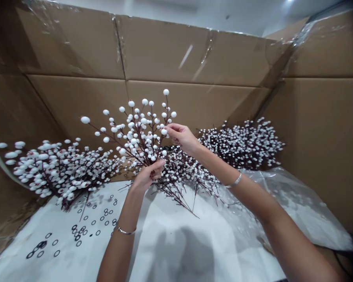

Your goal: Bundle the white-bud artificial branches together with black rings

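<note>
My left hand is closed around the lower stems of an artificial berry branch, dark brown twigs spreading upward with white berries at their tips. At the branch's right side, my right hand pinches one of its twigs close to a white berry. Behind and below my hands lies a heap of similar branches with smaller berries, their thin stems pointing toward me. To the left rests a bundle of white berry branches, its stem ends gathered at the front.
Several small black rings lie scattered on the white table surface at left. Another berry pile stands at the back right, beside clear plastic sheeting. Tall cardboard walls enclose the back and sides.
</note>
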Tool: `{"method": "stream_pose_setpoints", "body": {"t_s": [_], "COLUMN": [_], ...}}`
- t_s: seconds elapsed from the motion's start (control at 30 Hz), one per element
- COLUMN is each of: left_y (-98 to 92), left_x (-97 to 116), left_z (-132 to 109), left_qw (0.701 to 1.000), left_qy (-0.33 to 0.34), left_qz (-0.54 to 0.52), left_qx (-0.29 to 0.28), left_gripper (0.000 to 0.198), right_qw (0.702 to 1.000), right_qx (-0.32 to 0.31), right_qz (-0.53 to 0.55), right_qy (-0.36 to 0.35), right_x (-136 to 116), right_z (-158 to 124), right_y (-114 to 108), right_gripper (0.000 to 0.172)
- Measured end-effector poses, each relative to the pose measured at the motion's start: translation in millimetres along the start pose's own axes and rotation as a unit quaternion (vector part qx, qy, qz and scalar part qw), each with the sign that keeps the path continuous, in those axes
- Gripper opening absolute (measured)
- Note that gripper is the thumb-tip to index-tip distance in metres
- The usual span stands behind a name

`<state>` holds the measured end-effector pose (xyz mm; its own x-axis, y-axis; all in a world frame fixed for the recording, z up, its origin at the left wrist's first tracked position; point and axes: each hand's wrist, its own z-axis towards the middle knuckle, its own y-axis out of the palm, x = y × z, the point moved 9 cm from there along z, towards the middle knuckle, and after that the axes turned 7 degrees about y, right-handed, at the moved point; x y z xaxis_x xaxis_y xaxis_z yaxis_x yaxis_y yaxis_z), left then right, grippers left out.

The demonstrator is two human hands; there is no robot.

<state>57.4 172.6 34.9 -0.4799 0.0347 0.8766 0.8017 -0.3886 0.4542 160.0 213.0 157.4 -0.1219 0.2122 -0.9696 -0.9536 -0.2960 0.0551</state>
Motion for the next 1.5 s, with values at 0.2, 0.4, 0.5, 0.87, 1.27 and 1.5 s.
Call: {"method": "stream_pose_setpoints", "body": {"t_s": [0.2,0.4,0.5,0.87,1.27,1.5], "left_y": [1.5,7.4,14.9,8.9,-23.6,-68.2], "left_x": [0.5,7.8,7.0,-7.2,30.3,52.7], "left_z": [-0.1,-4.8,-7.2,-2.8,-4.2,-5.0], "left_qw": [1.0,0.999,0.996,0.998,0.989,0.97], "left_qy": [-0.016,0.012,0.015,-0.023,0.088,0.159], "left_qz": [-0.011,-0.008,0.016,0.037,0.022,0.003], "left_qx": [-0.002,-0.041,-0.087,-0.042,0.113,0.184], "left_gripper": [0.047,0.039,0.043,0.047,0.05,0.05], "right_qw": [1.0,0.998,0.995,0.983,0.973,0.86], "right_qx": [-0.002,-0.046,-0.064,-0.06,0.019,0.337], "right_qz": [-0.014,-0.047,-0.076,-0.145,-0.227,-0.38], "right_qy": [-0.007,-0.013,-0.029,-0.1,-0.039,0.046], "right_x": [-0.3,-7.5,-11.3,-17.5,-33.0,-57.5], "right_z": [-5.4,-11.4,-12.9,-18.4,-15.1,-31.7], "right_y": [4.5,8.7,13.0,27.3,-33.4,-258.8], "right_gripper": [0.039,0.036,0.035,0.037,0.033,0.013]}}
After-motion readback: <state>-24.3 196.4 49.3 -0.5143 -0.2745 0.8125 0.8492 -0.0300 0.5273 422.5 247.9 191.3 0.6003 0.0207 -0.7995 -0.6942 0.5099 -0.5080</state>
